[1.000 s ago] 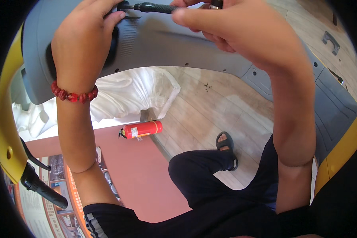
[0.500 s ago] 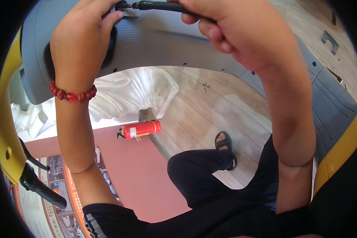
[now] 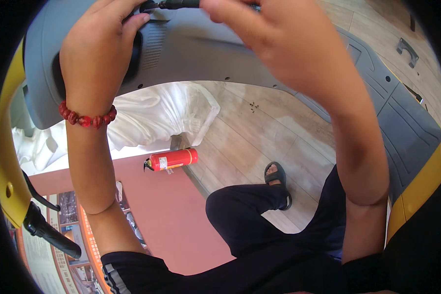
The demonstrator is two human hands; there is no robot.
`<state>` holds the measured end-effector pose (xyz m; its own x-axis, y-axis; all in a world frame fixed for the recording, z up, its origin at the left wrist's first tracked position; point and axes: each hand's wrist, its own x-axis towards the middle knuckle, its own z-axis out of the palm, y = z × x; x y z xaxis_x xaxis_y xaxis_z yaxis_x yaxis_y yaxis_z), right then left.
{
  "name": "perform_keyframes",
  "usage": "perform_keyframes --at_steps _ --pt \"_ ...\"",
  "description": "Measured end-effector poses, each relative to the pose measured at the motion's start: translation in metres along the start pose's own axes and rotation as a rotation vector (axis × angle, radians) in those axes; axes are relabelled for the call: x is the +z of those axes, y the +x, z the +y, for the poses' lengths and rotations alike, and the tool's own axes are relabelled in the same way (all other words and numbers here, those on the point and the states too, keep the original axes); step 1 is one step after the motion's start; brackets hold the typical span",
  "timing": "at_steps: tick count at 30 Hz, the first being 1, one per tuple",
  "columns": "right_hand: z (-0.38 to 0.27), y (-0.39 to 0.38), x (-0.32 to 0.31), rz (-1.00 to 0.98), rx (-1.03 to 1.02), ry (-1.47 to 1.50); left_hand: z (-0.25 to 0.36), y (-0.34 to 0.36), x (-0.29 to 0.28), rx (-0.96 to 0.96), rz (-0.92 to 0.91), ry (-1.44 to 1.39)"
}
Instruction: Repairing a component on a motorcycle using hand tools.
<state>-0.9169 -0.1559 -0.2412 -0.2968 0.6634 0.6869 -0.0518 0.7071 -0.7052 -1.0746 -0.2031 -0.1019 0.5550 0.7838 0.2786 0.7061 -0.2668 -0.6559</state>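
Right hand [image 3: 284, 54] shifted left, gripping black tool [image 3: 174, 5], grey panel [image 3: 210, 51] beneath

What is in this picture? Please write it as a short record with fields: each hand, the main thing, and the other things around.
left hand: grips the edge of the curved grey plastic panel, fingertips beside the tool tip
right hand: holds a slim black rod-shaped tool, lying level along the panel's top edge
wrist: red bead bracelet on the left wrist
floor: pale wood planks
on floor: red cylinder fire extinguisher, lying on its side
also: crumpled white cloth; black sandal on a foot
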Motion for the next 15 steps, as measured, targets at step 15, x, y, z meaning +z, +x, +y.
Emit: perform_keyframes --at_steps 15 --pt "0.004 -0.006 0.033 0.257 -0.138 -0.172 0.002 0.001 -0.003 0.035 -0.007 0.022"
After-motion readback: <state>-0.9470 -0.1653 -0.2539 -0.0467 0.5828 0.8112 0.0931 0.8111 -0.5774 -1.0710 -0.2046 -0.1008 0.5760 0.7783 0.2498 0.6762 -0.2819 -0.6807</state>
